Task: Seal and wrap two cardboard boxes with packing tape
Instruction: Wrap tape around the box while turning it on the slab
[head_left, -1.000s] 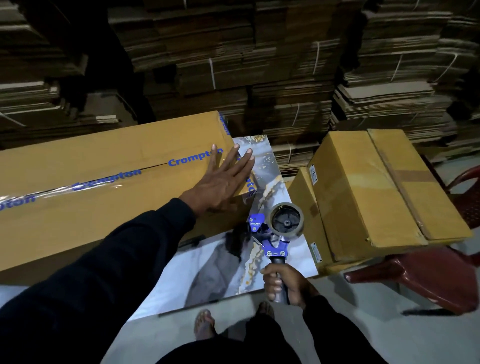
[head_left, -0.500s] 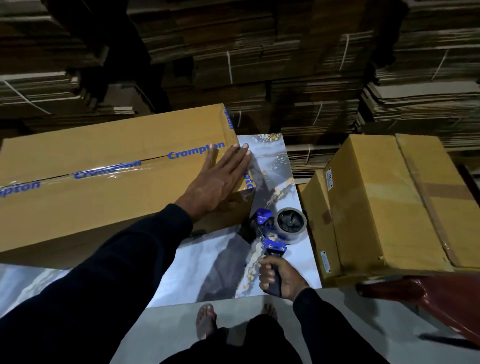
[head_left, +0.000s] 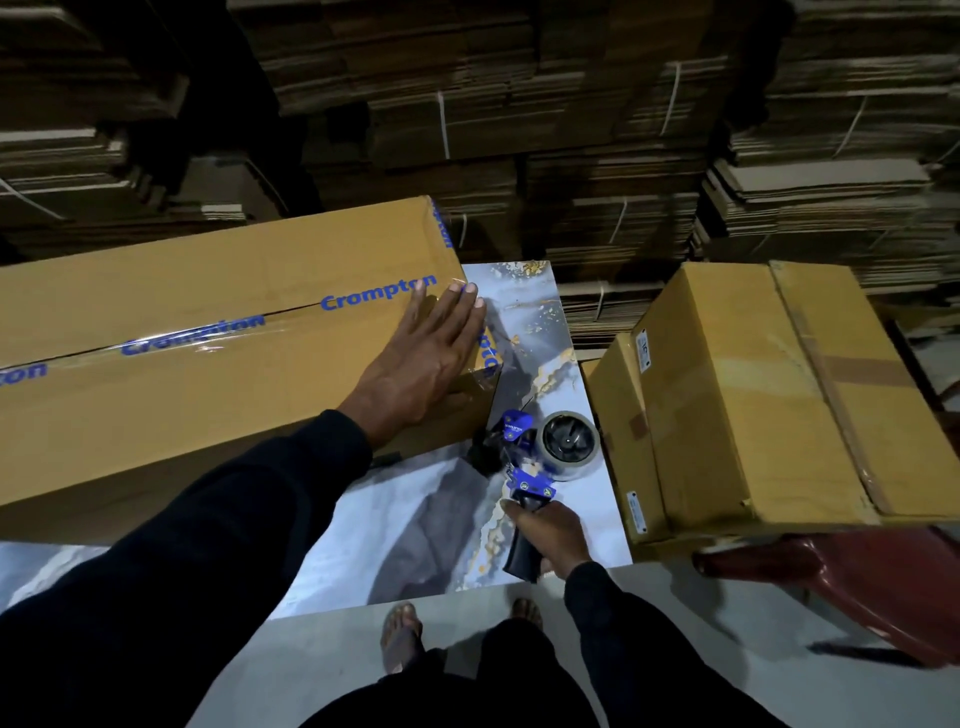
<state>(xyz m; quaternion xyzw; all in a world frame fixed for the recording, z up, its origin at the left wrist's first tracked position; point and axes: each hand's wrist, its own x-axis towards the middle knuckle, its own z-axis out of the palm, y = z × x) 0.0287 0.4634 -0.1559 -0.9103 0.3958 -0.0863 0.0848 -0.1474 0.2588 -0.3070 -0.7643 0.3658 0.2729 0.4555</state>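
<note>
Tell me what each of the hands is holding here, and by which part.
The right hand grips the tape dispenser by its black handle. The left hand holds nothing; it presses flat on the taped end of the Crompton box.

Long box (head_left: 208, 364): tan-brown card, blue lettering along clear tape. Second box (head_left: 753, 405): yellower tan, darker brown tape strip, small white labels. Tape dispenser (head_left: 524, 462): blue frame, black handle, grey roll. Table (head_left: 405, 535): white-grey marble pattern with gold veins. Chair (head_left: 857, 587): dark red. Sleeves (head_left: 182, 571): black.
</note>
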